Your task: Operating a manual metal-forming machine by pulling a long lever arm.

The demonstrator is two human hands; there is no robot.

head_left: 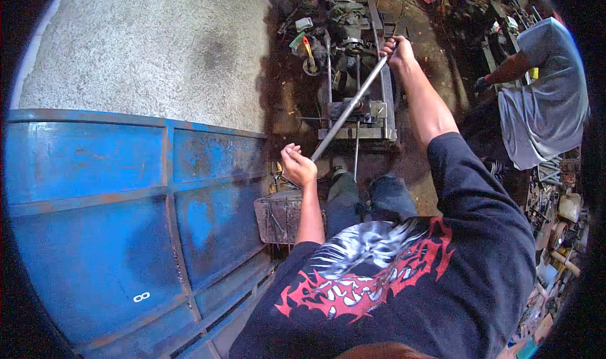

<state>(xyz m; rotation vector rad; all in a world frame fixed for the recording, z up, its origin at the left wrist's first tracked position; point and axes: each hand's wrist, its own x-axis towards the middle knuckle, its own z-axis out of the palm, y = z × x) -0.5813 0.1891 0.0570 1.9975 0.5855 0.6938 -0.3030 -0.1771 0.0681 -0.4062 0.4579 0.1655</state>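
A long grey metal rod [351, 106] slants across in front of me, over a metal machine frame [389, 94] on the floor. My right hand [399, 51] is wrapped round its far upper end, with that arm stretched forward. At its near lower end is my left hand [298, 165], fingers curled, closer to my body; the hand hides the rod's tip. Below the rod's middle sits a block-like metal fitting [374, 112] on the frame. A thinner rod [356, 150] sticks out from there toward my legs.
A blue metal panel wall [88, 163] and a rough grey surface [151, 49] stand on my left. An orange-handled brush [308, 48] sits in a small container beside the frame. A person in a grey shirt [546, 100] works at right, near cluttered metal parts [555, 226].
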